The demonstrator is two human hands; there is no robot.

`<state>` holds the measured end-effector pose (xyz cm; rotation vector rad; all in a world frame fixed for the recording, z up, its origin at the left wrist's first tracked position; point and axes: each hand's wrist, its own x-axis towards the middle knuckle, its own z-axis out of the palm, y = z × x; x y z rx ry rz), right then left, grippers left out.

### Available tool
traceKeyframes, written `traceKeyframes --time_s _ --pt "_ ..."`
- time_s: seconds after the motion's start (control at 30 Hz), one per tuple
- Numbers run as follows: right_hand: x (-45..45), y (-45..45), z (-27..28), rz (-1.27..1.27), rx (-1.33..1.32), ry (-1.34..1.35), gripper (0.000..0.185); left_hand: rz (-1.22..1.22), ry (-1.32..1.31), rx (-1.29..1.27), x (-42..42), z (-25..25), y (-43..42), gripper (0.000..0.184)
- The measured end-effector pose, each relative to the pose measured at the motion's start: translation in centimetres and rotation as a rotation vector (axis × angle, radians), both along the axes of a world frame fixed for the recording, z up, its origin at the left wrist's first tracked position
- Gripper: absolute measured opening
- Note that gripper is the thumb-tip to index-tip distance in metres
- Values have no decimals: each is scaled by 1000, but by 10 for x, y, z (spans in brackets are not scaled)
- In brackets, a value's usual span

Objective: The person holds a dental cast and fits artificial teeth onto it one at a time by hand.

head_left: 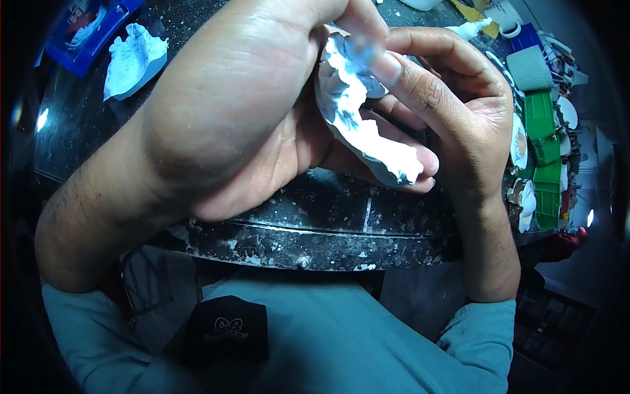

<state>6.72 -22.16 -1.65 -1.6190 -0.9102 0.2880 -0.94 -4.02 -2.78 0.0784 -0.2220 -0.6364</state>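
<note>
A white plaster dental cast (351, 108), curved like an arch with a rough, brightly lit edge, is held up above the bench. My left hand (262, 98) is closed around it from the left and below, its fingertips showing under the lower end. From the other side my right hand (459, 98) grips the cast's upper end, the thumb pressed near the rim and the fingers bent behind. Close to that thumb tip is a small blurred patch that I cannot make out. Part of the cast is hidden by the fingers.
Another white plaster cast (134, 62) lies at the upper left near a blue tray (82, 49). Along the right stand green containers (541, 121) with several casts beside them. A white nozzle-tipped bottle (469, 29) lies at the back. The dark bench's front edge (302, 253) is plaster-spattered.
</note>
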Motion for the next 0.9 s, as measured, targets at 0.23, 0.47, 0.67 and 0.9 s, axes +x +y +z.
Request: traceKeyframes --time_s 0.23,0.47,0.67,0.9 --pt "1 2 0 92 55 -22 24 15 -29 35 1 -3 0 45" --pt "-2 1 6 70 0 156 28 19 -45 43 0 -2 0 46" --pt "1 2 3 95 44 152 26 26 -48 46 1 -3 0 47" --pt "5 -1 -2 77 80 164 26 25 -48 29 0 -2 -1 48"
